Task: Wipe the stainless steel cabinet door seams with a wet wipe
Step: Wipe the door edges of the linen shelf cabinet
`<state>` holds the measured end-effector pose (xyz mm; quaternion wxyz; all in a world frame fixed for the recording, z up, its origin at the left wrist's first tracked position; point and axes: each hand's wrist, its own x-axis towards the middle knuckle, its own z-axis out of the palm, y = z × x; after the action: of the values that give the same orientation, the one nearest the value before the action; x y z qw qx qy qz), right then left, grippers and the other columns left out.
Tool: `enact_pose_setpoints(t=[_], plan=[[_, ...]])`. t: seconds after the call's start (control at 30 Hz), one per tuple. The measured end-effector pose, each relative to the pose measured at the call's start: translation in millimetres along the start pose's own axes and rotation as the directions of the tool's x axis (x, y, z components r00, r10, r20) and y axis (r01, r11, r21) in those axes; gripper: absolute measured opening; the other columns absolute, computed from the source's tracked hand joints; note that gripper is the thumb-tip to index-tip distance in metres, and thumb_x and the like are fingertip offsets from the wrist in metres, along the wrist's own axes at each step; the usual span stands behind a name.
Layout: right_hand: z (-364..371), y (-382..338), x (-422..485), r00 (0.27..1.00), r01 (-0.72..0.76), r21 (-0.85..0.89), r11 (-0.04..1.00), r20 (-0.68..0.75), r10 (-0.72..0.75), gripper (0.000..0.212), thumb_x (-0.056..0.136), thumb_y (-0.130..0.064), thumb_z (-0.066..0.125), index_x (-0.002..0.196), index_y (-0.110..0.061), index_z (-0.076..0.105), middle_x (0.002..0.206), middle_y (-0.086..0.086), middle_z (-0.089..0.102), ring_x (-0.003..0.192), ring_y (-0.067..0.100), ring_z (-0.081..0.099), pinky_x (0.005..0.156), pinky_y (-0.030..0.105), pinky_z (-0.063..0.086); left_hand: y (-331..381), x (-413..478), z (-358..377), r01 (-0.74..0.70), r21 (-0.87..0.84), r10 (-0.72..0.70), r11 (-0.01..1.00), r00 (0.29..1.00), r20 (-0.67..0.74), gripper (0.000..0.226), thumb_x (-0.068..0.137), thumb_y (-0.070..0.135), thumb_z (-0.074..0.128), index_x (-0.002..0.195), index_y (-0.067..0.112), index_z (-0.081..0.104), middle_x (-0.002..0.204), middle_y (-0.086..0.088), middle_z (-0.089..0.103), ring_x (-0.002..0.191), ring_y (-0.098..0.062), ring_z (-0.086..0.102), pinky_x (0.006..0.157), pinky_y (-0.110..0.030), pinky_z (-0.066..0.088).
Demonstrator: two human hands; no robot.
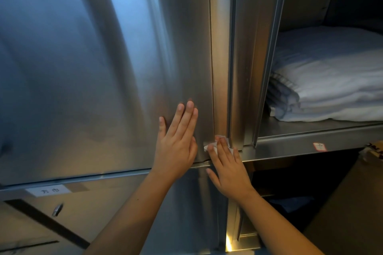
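Fingers (187, 122) of the left hand (176, 145) lie flat together on the door (93, 68). Right hand (228, 170) fingers press the wipe (210, 146) on the seam (212, 89), low middle, half hiding it. Towels (331, 85) sit at right.

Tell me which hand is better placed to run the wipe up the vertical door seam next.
Right. The right hand presses the wipe against the bottom of the seam; the left hand lies flat on the door, holding nothing.
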<state>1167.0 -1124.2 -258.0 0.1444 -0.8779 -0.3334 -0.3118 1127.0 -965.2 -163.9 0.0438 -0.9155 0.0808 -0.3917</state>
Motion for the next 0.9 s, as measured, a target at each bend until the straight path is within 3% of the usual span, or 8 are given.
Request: enact_pose_setpoints(t=[0.13,0.27,0.33,0.43,0.57,0.7,0.8,0.9], plan=[[-23,0,43,0.994,-0.018,0.048,0.999,-0.109,0.023,0.072,0.094,-0.045,0.029,0.148,-0.016,-0.008,0.149,0.016,0.011,0.143,0.022,-0.005,0.106,0.055,0.013,0,1,1,-0.012,0.008,0.012,1.0,1.0,-0.012,0.065,0.087,0.022,0.033,0.146,0.014,0.006,0.154,0.008,-0.022,0.143,-0.012,-0.009,0.112,-0.048,0.002],[-20,-1,42,0.996,-0.024,0.069,0.997,-0.085,0.03,0.075,0.092,-0.043,0.033,0.148,-0.017,-0.009,0.15,0.017,0.01,0.143,0.022,-0.009,0.105,0.057,0.01,-1,1,3,-0.02,0.021,0.02,1.0,0.999,-0.029,0.069,0.088,0.023,0.033,0.148,0.014,0.0,0.154,0.006,-0.02,0.143,-0.013,-0.009,0.113,-0.048,0.0],[-7,-2,20,0.999,-0.024,0.063,0.998,-0.03,0.025,0.078,0.09,-0.044,0.036,0.148,-0.015,-0.007,0.149,0.018,0.013,0.143,0.023,-0.004,0.105,0.057,0.018,-1,0,5,-0.027,0.022,0.028,0.999,0.999,-0.042,0.073,0.088,0.022,0.034,0.149,0.016,-0.006,0.154,0.005,-0.02,0.143,-0.013,-0.008,0.113,-0.047,-0.001],[7,-4,-11,0.995,-0.041,0.012,0.999,0.093,0.04,0.073,0.088,-0.048,0.033,0.148,-0.013,0.008,0.149,0.016,0.019,0.137,0.031,0.023,0.1,0.054,0.036,-1,-1,6,-0.029,0.016,0.03,0.999,0.999,-0.045,0.073,0.089,0.021,0.034,0.149,0.017,-0.008,0.155,0.006,-0.02,0.143,-0.014,-0.008,0.113,-0.047,-0.001],[10,-3,-16,0.99,-0.059,-0.022,0.998,0.126,0.061,0.066,0.09,-0.049,0.029,0.145,-0.013,0.02,0.149,0.015,0.022,0.133,0.034,0.031,0.1,0.052,0.03,0,0,7,-0.017,0.017,0.018,1.0,0.999,-0.04,0.073,0.089,0.021,0.034,0.149,0.017,-0.008,0.155,0.006,-0.02,0.143,-0.014,-0.008,0.113,-0.047,0.0],[8,-1,-15,0.987,-0.051,-0.017,0.999,0.149,0.053,0.063,0.09,-0.048,0.028,0.142,-0.012,0.025,0.147,0.015,0.024,0.132,0.034,0.032,0.099,0.053,0.033,3,-1,10,-0.004,0.006,0.005,1.0,0.998,-0.065,0.074,0.087,0.02,0.035,0.149,0.017,-0.007,0.155,0.005,-0.018,0.143,-0.015,-0.007,0.113,-0.046,-0.002],[5,-1,-10,0.99,-0.04,0.007,0.999,0.139,0.039,0.064,0.091,-0.047,0.028,0.145,-0.013,0.019,0.149,0.015,0.02,0.138,0.03,0.02,0.098,0.055,0.036,2,0,11,-0.01,0.019,0.011,1.0,0.997,-0.074,0.074,0.087,0.02,0.035,0.149,0.016,-0.004,0.156,0.005,-0.015,0.144,-0.015,-0.004,0.114,-0.046,-0.004],[-1,0,5,0.998,-0.027,0.073,0.997,0.067,0.022,0.073,0.091,-0.045,0.031,0.149,-0.018,-0.004,0.156,0.009,-0.007,0.143,0.023,-0.006,0.105,0.055,0.018,1,0,11,-0.013,0.044,0.017,0.999,0.996,-0.085,0.072,0.088,0.02,0.036,0.15,0.015,-0.001,0.156,0.004,-0.012,0.144,-0.016,-0.001,0.114,-0.047,-0.004]])
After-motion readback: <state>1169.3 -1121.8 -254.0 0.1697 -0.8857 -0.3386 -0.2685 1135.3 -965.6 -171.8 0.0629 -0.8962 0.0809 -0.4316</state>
